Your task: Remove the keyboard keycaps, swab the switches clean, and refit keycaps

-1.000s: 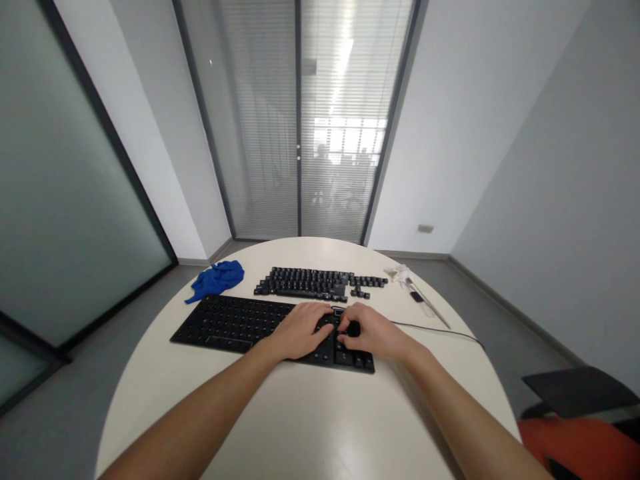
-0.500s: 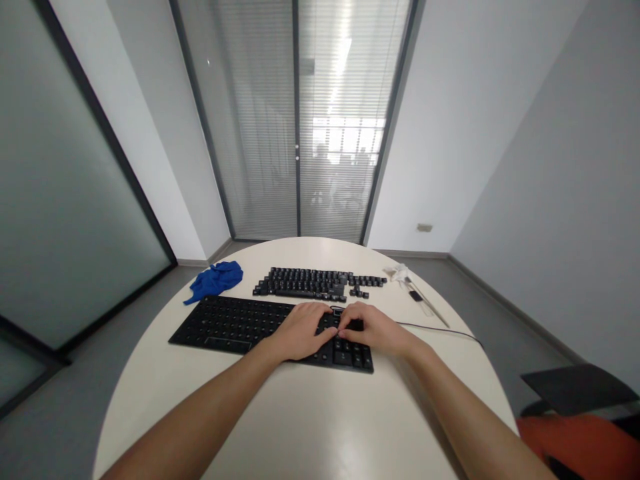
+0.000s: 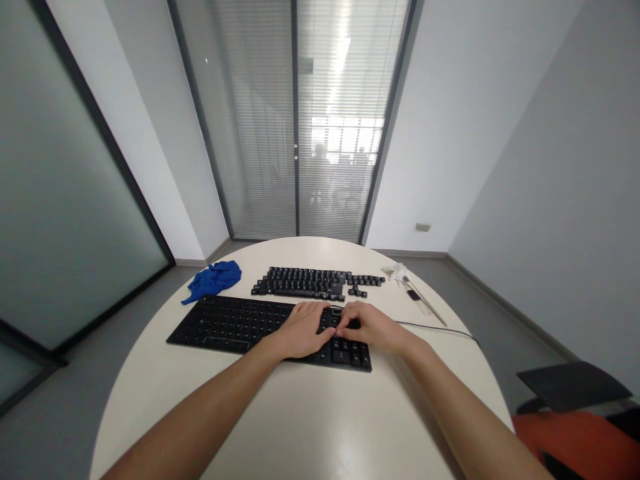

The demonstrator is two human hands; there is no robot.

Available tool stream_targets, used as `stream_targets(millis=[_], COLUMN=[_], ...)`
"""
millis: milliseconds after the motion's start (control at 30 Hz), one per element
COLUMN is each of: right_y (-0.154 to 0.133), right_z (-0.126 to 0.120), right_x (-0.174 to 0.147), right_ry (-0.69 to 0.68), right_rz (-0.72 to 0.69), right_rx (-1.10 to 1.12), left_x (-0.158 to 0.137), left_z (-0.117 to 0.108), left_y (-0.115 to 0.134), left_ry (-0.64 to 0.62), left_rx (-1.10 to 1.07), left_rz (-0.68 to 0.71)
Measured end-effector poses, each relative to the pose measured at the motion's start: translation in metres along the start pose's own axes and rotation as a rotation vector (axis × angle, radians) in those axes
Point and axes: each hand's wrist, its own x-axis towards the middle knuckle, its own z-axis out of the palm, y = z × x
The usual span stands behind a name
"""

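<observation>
A black keyboard (image 3: 225,323) lies across the table; its main key area shows no caps, while several keycaps (image 3: 350,351) sit on the number pad at its right end. My left hand (image 3: 304,330) rests flat on the keyboard's right part, fingers stretched out and thumb pointing at the number pad. Over the number pad, my right hand (image 3: 371,327) is bent into a pinch, its fingertips touching close to my left thumb. Whatever is between those fingertips is hidden. Behind the keyboard, loose black keycaps (image 3: 305,281) are laid out in rows.
A crumpled blue cloth (image 3: 215,279) lies at the table's left. At the right are a white tissue (image 3: 395,272), a thin brush-like stick (image 3: 431,308) and a small black piece (image 3: 413,295). A cable (image 3: 435,327) runs off the right edge of the round table (image 3: 310,420). A chair (image 3: 575,447) stands at right.
The whole view has shifted very slightly. Both hands keep nearly the same places on the keyboard, and the right fingers stay pinched.
</observation>
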Motion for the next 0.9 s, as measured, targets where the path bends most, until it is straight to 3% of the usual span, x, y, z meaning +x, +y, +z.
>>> stream_targets(millis=[433, 633, 733, 833, 900], right_y=[-0.004, -0.003, 0.008, 0.033, 0.054], right_z=[0.003, 0.001, -0.008, -0.022, -0.03], right_x=[0.001, -0.002, -0.003, -0.007, -0.011], right_ry=[-0.054, -0.044, 0.084, 0.408, 0.543], right_rz=[0.189, 0.099, 0.097, 0.24, 0.368], right_rx=[0.032, 0.03, -0.024, -0.193, -0.348], left_x=[-0.003, -0.009, -0.011, -0.011, -0.011], left_z=[0.002, 0.004, 0.005, 0.006, 0.007], left_y=[0.0, 0.0, 0.001, 0.001, 0.001], left_ry=[0.022, 0.084, 0.109, 0.124, 0.131], left_rx=[0.012, 0.048, 0.064, 0.065, 0.062], left_rz=[0.042, 0.082, 0.082, 0.065, 0.063])
